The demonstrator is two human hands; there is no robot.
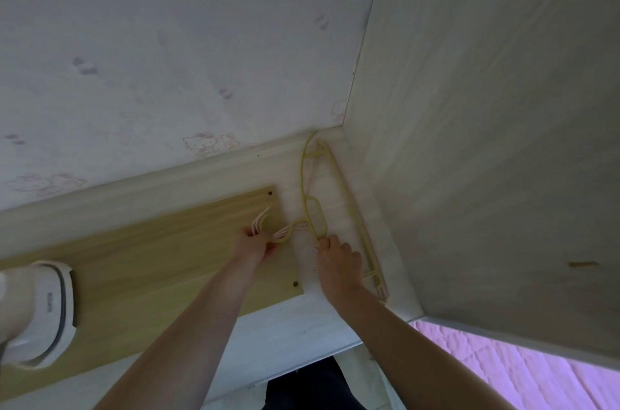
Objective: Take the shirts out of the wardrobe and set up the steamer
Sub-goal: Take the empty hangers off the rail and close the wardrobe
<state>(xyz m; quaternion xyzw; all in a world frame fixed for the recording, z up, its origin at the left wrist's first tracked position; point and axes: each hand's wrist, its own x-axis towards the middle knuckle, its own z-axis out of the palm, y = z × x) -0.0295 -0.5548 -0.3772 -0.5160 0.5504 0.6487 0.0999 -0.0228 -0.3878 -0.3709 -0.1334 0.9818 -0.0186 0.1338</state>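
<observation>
A bundle of thin plastic hangers (339,188), yellow and pale pink, lies flat on the white floor in the corner beside the wardrobe's pale side panel (486,141). My left hand (253,246) grips the hooks of the hangers over the end of a wooden board. My right hand (339,258) pinches the yellow hanger's neck loop. The white steamer (40,312) stands on the board at the far left, partly cut off by the frame edge. No shirts are in view.
A light wooden board (151,262) lies along the skirting of a wall with cartoon-print wallpaper (167,57). A pink quilted bed cover (520,372) shows at the lower right. A dark patch, perhaps my clothing, fills the bottom centre.
</observation>
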